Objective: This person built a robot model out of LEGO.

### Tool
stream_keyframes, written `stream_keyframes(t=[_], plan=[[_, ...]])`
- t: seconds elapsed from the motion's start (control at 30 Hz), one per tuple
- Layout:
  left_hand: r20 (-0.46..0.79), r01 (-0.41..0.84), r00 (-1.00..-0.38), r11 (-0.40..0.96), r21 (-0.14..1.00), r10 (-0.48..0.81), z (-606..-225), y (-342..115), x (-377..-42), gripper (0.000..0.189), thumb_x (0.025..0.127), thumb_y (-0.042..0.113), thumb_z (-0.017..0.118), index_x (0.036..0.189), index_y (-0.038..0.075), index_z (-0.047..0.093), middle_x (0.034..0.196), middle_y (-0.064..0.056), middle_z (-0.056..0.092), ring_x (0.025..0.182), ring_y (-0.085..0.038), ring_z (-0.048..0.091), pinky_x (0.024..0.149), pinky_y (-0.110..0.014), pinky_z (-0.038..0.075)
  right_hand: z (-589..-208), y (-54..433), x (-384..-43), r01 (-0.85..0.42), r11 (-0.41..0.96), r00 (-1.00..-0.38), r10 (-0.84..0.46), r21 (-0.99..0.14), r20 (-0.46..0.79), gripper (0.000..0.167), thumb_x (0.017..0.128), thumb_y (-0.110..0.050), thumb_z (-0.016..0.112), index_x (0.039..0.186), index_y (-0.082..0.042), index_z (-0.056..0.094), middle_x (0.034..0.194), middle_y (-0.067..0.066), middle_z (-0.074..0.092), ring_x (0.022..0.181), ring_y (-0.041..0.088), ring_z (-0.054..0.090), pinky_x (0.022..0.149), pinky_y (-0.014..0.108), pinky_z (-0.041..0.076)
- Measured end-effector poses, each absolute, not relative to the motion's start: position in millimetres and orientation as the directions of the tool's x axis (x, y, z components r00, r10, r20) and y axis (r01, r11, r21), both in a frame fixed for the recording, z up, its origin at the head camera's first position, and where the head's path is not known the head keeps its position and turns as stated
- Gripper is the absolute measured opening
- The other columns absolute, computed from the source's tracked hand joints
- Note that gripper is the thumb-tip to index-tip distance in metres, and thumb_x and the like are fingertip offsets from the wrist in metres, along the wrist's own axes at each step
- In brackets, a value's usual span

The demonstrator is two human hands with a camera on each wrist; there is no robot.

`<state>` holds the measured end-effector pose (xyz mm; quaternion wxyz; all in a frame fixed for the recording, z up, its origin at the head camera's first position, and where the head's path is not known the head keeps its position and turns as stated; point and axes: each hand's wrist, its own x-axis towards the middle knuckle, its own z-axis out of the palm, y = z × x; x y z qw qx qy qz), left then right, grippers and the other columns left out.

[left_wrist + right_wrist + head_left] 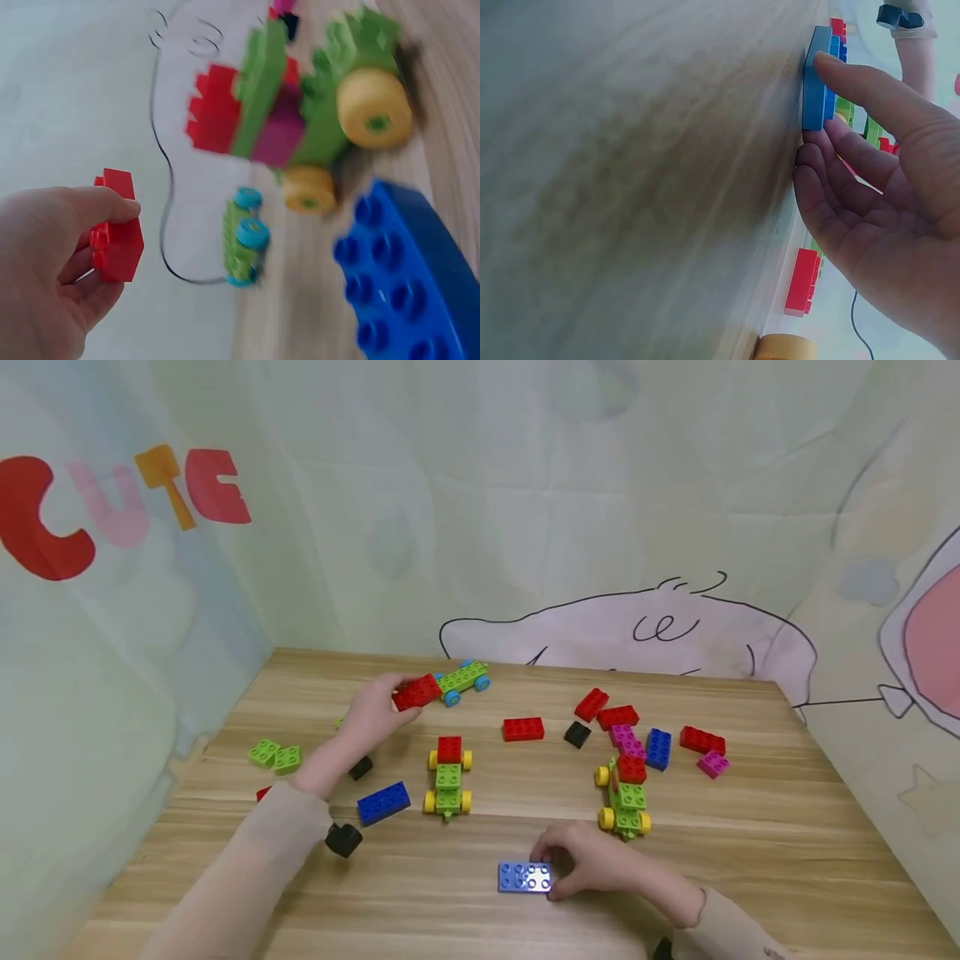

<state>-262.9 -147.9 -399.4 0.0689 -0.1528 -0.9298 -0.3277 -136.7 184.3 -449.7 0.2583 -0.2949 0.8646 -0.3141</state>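
Evidently both hands are occupied: the left hand, left of the upper centre of the frame, pinches a red brick between thumb and fingers, and the right hand, at lower centre, grips one end of a blue brick. From the head view, the red brick overlaps a green wheeled base; the left wrist view shows them apart. That base could probably roll off if the red brick brushed it, since it stands on wheels. The blue brick, held only at its end, might twist if pushed off-centre. A low sweep of the left sleeve could nudge the darker blue brick beside it. As for containers, none shows; loose bricks and built vehicles sit directly on the wooden table.
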Motion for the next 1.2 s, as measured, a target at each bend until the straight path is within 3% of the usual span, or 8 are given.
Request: stream_keyframes(t=[0.37,0.7,0.93,1.2], plan=[[0.345,0.480,-0.876,0.675,0.560,0.337,-373.4,-116.6,-225.9,0.047,0.082,0.007,0.077,0.126,0.000,0.061,0.116,-0.017,0.067,0.094,-0.028,0.063,0.079,-0.043,0.058,-449.3,185.1,-138.4,-0.348,0.631,-0.695,-0.670,-0.693,-0.261,0.034,0.075,-0.019,0.083,0.106,-0.017,0.070,0.098,-0.015,0.066,0.087,-0.002,0.055,0.079,0.019,0.049],[0.341,0.637,-0.770,0.606,0.476,0.540,-369.0,-95.4,-192.3,0.047,0.080,0.009,0.079,0.124,0.003,0.064,0.121,-0.013,0.067,0.106,-0.026,0.065,0.086,-0.038,0.058,-449.9,185.0,-136.6,-0.340,0.634,-0.697,-0.666,-0.695,-0.266,0.033,0.076,-0.019,0.083,0.106,-0.018,0.070,0.097,-0.015,0.065,0.086,-0.001,0.055,0.078,0.019,0.049],[0.236,0.678,-0.711,0.556,0.482,0.662,-375.9,-84.4,-174.0,0.043,0.083,0.012,0.077,0.124,0.006,0.064,0.122,-0.009,0.067,0.114,-0.025,0.061,0.096,-0.040,0.053,-449.6,184.4,-137.7,-0.338,0.632,-0.695,-0.667,-0.697,-0.267,0.034,0.075,-0.019,0.083,0.106,-0.017,0.070,0.097,-0.015,0.066,0.086,-0.001,0.055,0.078,0.019,0.048],[0.098,0.626,-0.713,0.567,0.535,0.694,-389.6,-76.6,-160.8,0.042,0.086,0.015,0.074,0.126,0.012,0.063,0.127,-0.004,0.065,0.121,-0.023,0.056,0.102,-0.042,0.049,-449.8,184.3,-138.3,-0.336,0.635,-0.695,-0.666,-0.696,-0.273,0.033,0.075,-0.019,0.084,0.106,-0.018,0.070,0.097,-0.015,0.065,0.086,-0.001,0.055,0.079,0.019,0.048]])
